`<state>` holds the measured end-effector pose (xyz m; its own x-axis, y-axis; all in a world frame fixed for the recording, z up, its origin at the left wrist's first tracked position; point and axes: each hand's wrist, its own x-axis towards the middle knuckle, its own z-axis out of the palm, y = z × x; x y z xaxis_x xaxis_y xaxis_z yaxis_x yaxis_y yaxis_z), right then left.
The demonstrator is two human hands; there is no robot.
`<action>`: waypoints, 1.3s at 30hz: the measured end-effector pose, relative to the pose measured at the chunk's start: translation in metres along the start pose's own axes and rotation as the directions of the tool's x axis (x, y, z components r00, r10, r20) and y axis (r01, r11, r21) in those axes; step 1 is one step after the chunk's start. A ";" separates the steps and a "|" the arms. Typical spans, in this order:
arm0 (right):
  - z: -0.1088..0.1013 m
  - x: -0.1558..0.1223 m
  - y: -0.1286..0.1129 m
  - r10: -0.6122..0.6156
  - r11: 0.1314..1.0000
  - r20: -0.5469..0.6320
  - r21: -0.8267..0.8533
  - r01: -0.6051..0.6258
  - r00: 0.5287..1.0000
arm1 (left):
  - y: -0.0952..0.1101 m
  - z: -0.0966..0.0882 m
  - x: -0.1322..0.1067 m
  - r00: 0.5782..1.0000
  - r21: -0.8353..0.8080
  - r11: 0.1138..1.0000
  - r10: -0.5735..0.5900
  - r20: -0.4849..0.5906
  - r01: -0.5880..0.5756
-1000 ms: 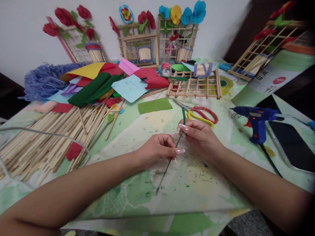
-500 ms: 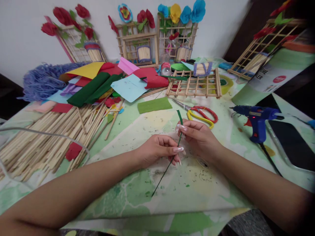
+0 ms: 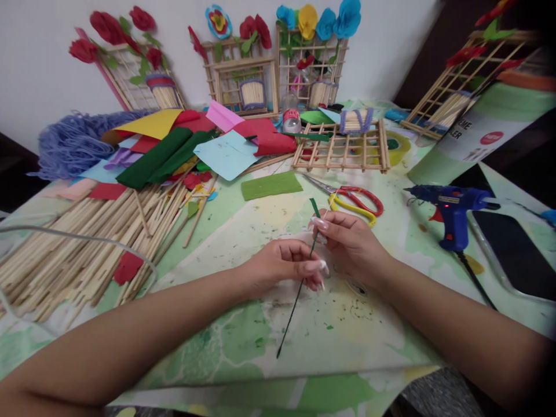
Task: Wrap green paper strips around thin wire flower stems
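Between my two hands runs a thin dark green stem [image 3: 290, 318], slanting from upper right to lower left, with a loose end of green paper strip [image 3: 314, 206] at its top. My right hand [image 3: 343, 231] pinches the upper part where strip and stem meet. Lower down, my left hand [image 3: 293, 265] is closed round the stem, thumb against fingers. The stem's lower tip hangs over the tablecloth. Just beyond my right hand lie scissors [image 3: 354, 200] with red and yellow handles, beside a flat piece of olive green crepe paper [image 3: 272, 186].
A blue glue gun [image 3: 454, 211] and a phone [image 3: 512, 252] lie at right near a large green bottle [image 3: 486, 127]. Wooden sticks [image 3: 82, 249], coloured paper [image 3: 228, 153] and purple yarn [image 3: 72, 145] cover the left. Stick lattices [image 3: 343, 153] with paper flowers stand behind.
The stem's lower tip has swung a little to the right and toward me. My left fingers have shifted slightly along or around it; my right hand keeps its pinch.
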<state>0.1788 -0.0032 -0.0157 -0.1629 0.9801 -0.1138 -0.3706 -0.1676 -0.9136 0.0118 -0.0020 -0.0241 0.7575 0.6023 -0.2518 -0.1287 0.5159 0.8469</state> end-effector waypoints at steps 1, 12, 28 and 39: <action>0.000 0.000 0.000 0.009 1.000 0.007 0.007 -0.009 1.000 | -0.001 -0.002 0.000 0.999 -0.029 0.999 0.019 0.026 -0.018; 0.001 0.000 0.007 -0.055 0.996 0.015 -0.069 0.056 0.998 | 0.002 0.001 0.000 0.995 -0.041 0.999 -0.031 -0.091 0.027; -0.002 0.002 0.009 -0.032 0.999 0.011 -0.040 0.032 0.999 | 0.001 -0.003 0.001 1.000 -0.088 0.996 -0.008 0.006 0.008; -0.001 0.000 0.009 -0.073 0.995 0.011 -0.064 0.073 0.997 | 0.004 0.005 0.002 0.991 0.002 0.999 -0.040 -0.127 0.041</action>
<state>0.1762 -0.0044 -0.0243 -0.1459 0.9884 -0.0427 -0.3225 -0.0883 -0.9424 0.0159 -0.0017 -0.0188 0.6748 0.6534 -0.3431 -0.0964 0.5390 0.8368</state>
